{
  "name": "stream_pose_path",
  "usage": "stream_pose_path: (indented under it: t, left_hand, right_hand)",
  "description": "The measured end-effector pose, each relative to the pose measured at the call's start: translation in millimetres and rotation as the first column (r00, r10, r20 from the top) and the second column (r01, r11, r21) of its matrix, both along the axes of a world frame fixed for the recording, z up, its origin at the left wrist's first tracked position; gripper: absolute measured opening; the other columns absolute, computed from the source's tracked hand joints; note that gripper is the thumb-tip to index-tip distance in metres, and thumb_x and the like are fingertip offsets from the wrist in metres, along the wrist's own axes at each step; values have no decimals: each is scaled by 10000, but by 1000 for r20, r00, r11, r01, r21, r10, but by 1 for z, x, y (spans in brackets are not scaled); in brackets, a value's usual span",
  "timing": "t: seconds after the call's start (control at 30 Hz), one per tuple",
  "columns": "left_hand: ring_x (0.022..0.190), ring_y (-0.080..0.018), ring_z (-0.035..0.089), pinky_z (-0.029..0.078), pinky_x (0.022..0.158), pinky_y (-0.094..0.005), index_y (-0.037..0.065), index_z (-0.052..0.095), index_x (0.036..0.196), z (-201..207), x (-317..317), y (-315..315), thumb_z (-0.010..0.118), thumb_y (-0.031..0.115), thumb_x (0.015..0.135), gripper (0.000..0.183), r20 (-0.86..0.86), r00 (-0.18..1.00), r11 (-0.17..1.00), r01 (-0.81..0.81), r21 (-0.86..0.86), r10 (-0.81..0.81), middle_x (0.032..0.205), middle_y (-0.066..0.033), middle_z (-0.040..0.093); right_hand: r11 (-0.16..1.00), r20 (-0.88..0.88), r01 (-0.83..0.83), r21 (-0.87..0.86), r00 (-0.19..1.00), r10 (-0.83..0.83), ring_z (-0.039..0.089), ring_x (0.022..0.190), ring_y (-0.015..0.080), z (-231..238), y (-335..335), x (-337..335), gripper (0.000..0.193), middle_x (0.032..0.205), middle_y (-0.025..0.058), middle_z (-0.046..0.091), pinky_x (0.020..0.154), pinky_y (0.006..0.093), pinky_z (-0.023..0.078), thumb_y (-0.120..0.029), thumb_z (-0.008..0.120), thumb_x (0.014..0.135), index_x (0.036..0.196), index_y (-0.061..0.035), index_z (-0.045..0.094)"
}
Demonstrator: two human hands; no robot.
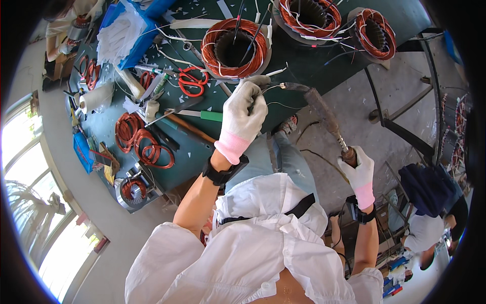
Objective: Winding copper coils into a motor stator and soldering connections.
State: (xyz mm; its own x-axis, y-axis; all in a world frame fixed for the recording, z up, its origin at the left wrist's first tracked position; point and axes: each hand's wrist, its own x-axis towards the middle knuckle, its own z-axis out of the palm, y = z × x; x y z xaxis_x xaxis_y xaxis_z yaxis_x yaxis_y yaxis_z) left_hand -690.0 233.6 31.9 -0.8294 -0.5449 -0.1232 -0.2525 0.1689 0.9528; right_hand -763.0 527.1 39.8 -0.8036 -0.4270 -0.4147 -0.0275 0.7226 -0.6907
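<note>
My right hand [358, 175], in a white glove with a pink cuff, is wrapped round the wooden handle of a large soldering iron [324, 112]. The iron's dark tip points up and left, towards my other hand. My left hand [245, 112], gloved the same way, is closed in a pinch on a thin silvery wire [273, 87], whose end reaches close to the iron's tip. Just beyond my left fingers stands a motor stator [206, 48] wound with copper coils, with white and black leads rising from it. My fingertips overlap its near edge, and contact cannot be made out.
Two more wound stators [310, 19] [375, 34] stand at the table's far right. Red-handled scissors [192, 81], a green-handled tool [210, 116], copper wire coils [152, 151] and a blue bin [139, 38] lie on the green table [195, 162]. Other people work at the edges.
</note>
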Motion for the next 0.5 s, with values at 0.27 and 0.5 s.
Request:
stream_pose_path:
  t: [0.27, 0.5]
  left_hand:
    - [719, -37, 454, 408, 626, -185, -26, 495, 871, 0, 1, 0, 436, -37, 868, 61, 60, 998, 1000, 17, -7, -17, 1064, -61, 629]
    - [772, -46, 507, 423, 670, -186, -29, 512, 922, 17, 6, -6, 436, -16, 885, 86, 36, 999, 1000, 3, 12, -3, 1075, -74, 626]
  right_hand:
    - [999, 66, 22, -23, 998, -21, 487, 496, 77, 0, 0, -2, 221, 609, 43, 542, 505, 246, 419, -91, 732, 727, 877, -14, 589]
    - [999, 77, 41, 22, 996, -43, 512, 644, 87, 8, 2, -6, 215, 678, 69, 578, 658, 261, 466, -68, 717, 724, 883, -1, 589]
